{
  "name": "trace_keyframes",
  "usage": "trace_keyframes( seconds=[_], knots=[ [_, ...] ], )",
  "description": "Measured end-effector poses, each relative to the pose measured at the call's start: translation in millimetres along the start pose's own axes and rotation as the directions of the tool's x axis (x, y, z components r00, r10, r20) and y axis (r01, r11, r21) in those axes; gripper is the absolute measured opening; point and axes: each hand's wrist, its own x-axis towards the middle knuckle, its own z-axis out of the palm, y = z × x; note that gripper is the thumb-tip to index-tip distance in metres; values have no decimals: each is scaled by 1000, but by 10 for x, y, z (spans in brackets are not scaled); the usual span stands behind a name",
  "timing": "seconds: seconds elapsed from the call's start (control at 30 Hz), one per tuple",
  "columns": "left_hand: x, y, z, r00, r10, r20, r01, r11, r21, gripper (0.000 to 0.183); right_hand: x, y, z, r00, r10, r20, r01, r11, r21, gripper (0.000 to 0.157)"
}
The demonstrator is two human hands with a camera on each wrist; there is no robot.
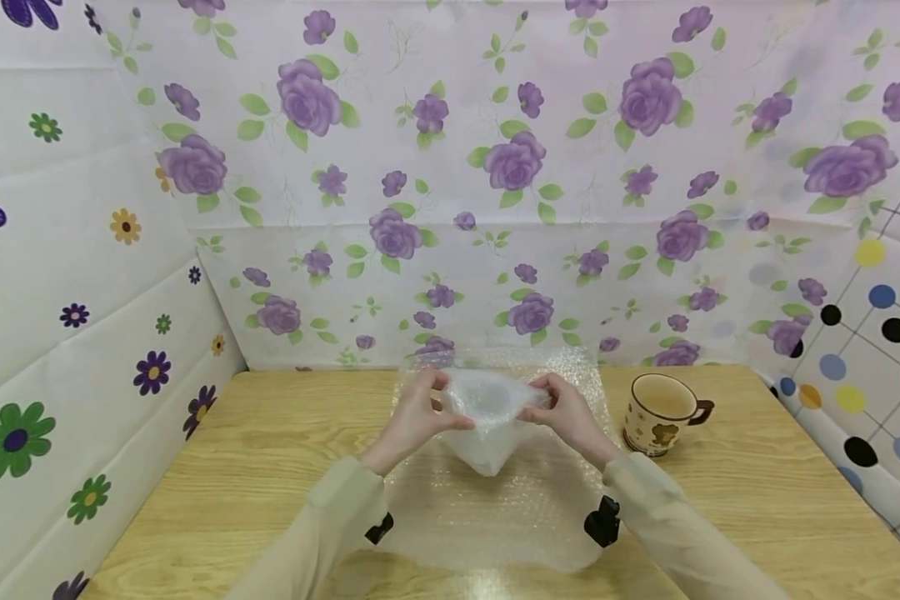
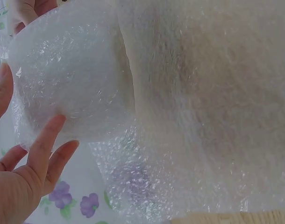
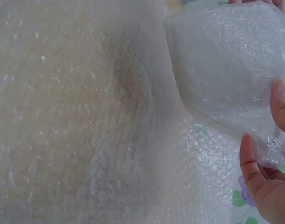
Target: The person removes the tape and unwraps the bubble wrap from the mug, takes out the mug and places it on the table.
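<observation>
One pale, cloudy bundle of bubble wrap [image 1: 487,417] sits near the middle of the table's far half, held between two hands, its one pointed corner turned toward the person; what it contains, if anything, cannot be told, nor whether it is lifted or resting. The left hand [image 1: 423,408] has its fingers partly bent about the bundle's left end, thumb and fingertips apart with the film between them. The right hand [image 1: 566,408] grips the opposite end likewise, thumb and fingers closed only as far as the plastic lets them. Beneath lies one broad sheet of clear bubble wrap [image 1: 487,525], its far edge overlapping the foot of the cloth behind; whether sheet and bundle are one piece is unclear. Two light sleeves, left [image 1: 337,508] and right [image 1: 660,500], cover the forearms, and two black devices show by the wrists, one left [image 1: 378,528] and one right [image 1: 602,522]. To the right of the sheet, well apart from the bundle, one cream mug [image 1: 648,425] stands upright, its single brown handle pointing right. All this is on one wooden table [image 1: 270,483]. Three patterned cloths surround it: purple roses behind [image 1: 450,192], daisies left [image 1: 82,400], coloured dots right [image 1: 870,367].
</observation>
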Motion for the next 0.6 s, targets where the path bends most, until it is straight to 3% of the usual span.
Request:
trace_keyframes(
  seconds=[0.37, 0.6],
  knots=[
    [-42, -31, 80, 1000, 0, 28, -1, 999, 35, 59, -56, 76, -41, 1000, 6, 14, -6, 1000, -22, 39],
    [-71, -87, 138, 998, 39, 38, -40, 999, 25, 57, -88, 122, -46, 1000, 16, 27, -16, 1000, -21, 35]
  ],
)
